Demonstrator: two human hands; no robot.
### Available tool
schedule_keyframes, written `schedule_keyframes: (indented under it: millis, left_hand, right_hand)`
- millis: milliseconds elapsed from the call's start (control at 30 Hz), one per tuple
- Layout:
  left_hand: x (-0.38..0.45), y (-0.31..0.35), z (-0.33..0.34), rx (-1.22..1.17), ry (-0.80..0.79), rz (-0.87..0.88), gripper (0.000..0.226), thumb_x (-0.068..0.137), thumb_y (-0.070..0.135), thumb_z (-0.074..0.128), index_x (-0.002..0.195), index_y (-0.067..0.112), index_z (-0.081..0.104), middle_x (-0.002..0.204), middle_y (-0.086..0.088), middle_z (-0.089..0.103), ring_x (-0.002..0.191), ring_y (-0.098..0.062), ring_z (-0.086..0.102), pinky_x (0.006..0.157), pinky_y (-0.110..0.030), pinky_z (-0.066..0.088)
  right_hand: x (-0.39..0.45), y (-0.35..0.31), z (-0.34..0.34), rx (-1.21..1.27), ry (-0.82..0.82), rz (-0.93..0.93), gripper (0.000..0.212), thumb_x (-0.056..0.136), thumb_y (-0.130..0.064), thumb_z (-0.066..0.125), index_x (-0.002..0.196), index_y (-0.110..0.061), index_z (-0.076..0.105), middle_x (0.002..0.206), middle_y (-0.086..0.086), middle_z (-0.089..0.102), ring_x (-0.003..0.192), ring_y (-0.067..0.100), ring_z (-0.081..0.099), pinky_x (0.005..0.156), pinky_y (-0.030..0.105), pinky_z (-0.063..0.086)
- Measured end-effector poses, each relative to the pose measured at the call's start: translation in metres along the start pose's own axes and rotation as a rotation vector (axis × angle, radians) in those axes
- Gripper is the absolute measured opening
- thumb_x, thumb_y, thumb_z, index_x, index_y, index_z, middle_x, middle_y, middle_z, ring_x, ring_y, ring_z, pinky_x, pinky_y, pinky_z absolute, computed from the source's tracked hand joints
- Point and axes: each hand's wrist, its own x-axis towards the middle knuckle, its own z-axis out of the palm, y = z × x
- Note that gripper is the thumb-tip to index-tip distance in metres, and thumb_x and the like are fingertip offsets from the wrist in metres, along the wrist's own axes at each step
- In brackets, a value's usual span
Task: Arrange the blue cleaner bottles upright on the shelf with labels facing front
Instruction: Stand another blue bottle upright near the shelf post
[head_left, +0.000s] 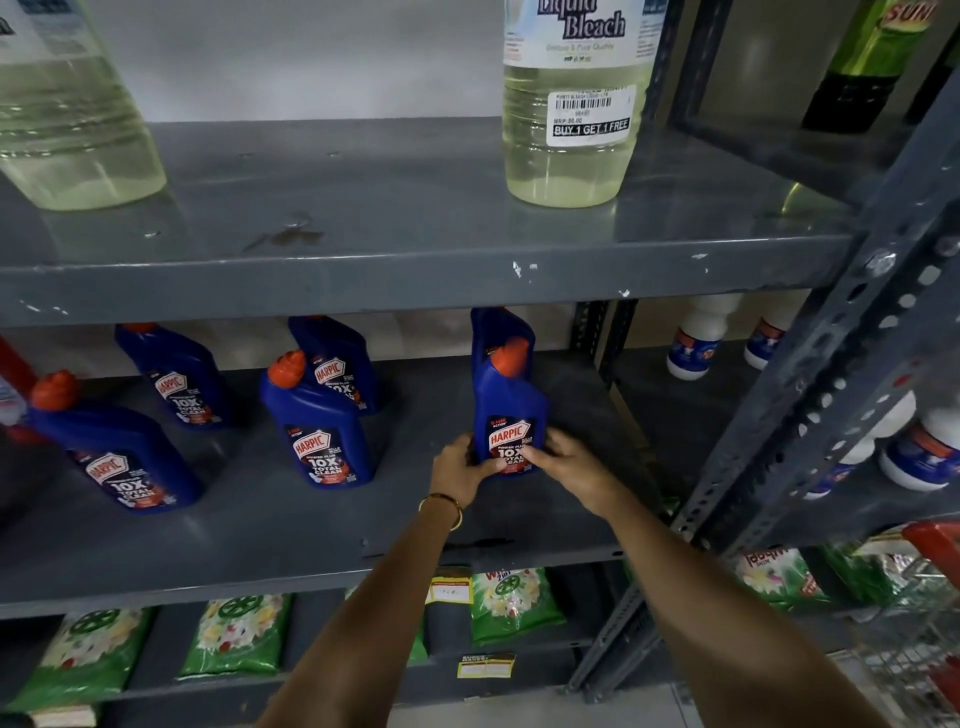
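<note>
Hands on the rightmost Harpic bottle (509, 410), mid shelf (311, 540), front row. We've got our left hand (460, 467) curled round its lower left side, right hand (563, 460) w/ fingers across the label bottom; both grips closed on it. Bottle's upright, label facing front, another blue bottle (498, 330) just behind. Four more bottles stand to the left.

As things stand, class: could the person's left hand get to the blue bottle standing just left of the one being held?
Probably yes. The left hand grips the held bottle; the neighbouring blue bottle stands to its left on the same shelf, with bare shelf between them. The hand must let go first.
</note>
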Motion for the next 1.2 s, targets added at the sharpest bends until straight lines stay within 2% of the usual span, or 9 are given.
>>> schedule_keyframes:
  millis: [233,333,400,500,600,733,867,1067,1200]
  left_hand:
    - [-0.001,-0.007,0.005,-0.088,0.052,0.004,0.048,0.070,0.001,0.074,0.115,-0.001,0.055,0.114,-0.021,0.065,0.099,-0.025,0.062,0.093,-0.039,0.051]
    - [0.000,-0.006,0.005,-0.105,0.054,0.020,0.049,0.070,0.000,0.074,0.115,-0.001,0.055,0.115,-0.020,0.064,0.099,-0.023,0.061,0.093,-0.037,0.051]
    - [0.000,-0.007,0.005,-0.113,0.054,0.016,0.048,0.071,0.000,0.073,0.115,0.000,0.054,0.116,-0.020,0.064,0.101,-0.023,0.060,0.092,-0.035,0.050]
    - [0.000,-0.006,0.006,-0.116,0.047,0.018,0.049,0.071,0.000,0.073,0.116,-0.001,0.053,0.116,-0.019,0.063,0.101,-0.023,0.060,0.089,-0.032,0.051]
    - [-0.007,-0.007,0.008,-0.107,0.042,0.014,0.050,0.071,0.001,0.073,0.117,-0.001,0.052,0.117,-0.021,0.063,0.103,-0.026,0.061,0.094,-0.039,0.050]
    - [-0.023,-0.008,0.010,-0.084,0.027,0.015,0.049,0.072,0.002,0.072,0.116,-0.002,0.051,0.117,-0.022,0.063,0.102,-0.026,0.061,0.091,-0.036,0.050]
    - [-0.043,-0.011,0.012,-0.066,0.023,0.019,0.047,0.073,0.002,0.072,0.114,-0.004,0.050,0.117,-0.024,0.063,0.103,-0.028,0.061,0.091,-0.037,0.050]
    - [-0.074,-0.014,0.012,-0.039,0.016,0.022,0.044,0.073,-0.001,0.071,0.112,-0.007,0.051,0.114,-0.025,0.064,0.101,-0.031,0.062,0.092,-0.041,0.051]
    - [-0.081,-0.015,0.012,-0.007,0.023,0.018,0.046,0.072,0.001,0.073,0.112,-0.005,0.051,0.113,-0.023,0.065,0.100,-0.029,0.062,0.092,-0.043,0.051]
  right_hand:
    - [0.001,0.004,0.000,0.044,0.050,-0.034,0.049,0.085,-0.009,0.061,0.132,-0.011,0.045,0.120,0.003,0.055,0.112,0.015,0.052,0.088,0.022,0.045]
    - [0.003,0.005,-0.002,0.060,0.021,-0.059,0.047,0.086,-0.006,0.060,0.130,-0.012,0.046,0.114,-0.001,0.057,0.101,0.006,0.057,0.072,0.012,0.051]
    - [0.005,0.006,-0.003,0.081,0.012,-0.074,0.044,0.085,-0.004,0.060,0.126,-0.015,0.048,0.110,-0.004,0.059,0.097,-0.001,0.056,0.071,0.008,0.051]
    - [0.003,0.006,-0.002,0.092,0.011,-0.091,0.041,0.085,-0.004,0.060,0.123,-0.017,0.050,0.116,0.000,0.058,0.101,0.004,0.057,0.075,0.012,0.052]
    - [-0.004,0.009,-0.001,0.112,0.014,-0.097,0.044,0.086,-0.003,0.058,0.128,-0.010,0.048,0.119,0.003,0.057,0.104,0.010,0.056,0.077,0.013,0.052]
    - [-0.019,0.016,0.000,0.103,0.018,-0.100,0.044,0.085,-0.006,0.060,0.127,-0.013,0.049,0.123,0.005,0.057,0.113,0.015,0.053,0.090,0.022,0.047]
    - [-0.040,0.022,0.005,0.101,0.023,-0.117,0.042,0.086,-0.004,0.058,0.126,-0.014,0.049,0.120,0.002,0.057,0.110,0.013,0.053,0.079,0.013,0.051]
    - [-0.068,0.036,0.011,0.069,0.031,-0.147,0.047,0.087,-0.001,0.056,0.132,-0.008,0.044,0.124,0.007,0.056,0.112,0.016,0.053,0.085,0.013,0.051]
    - [-0.073,0.040,0.014,0.018,0.071,-0.136,0.048,0.087,-0.006,0.057,0.133,-0.009,0.044,0.131,0.015,0.056,0.117,0.021,0.053,0.103,0.037,0.044]
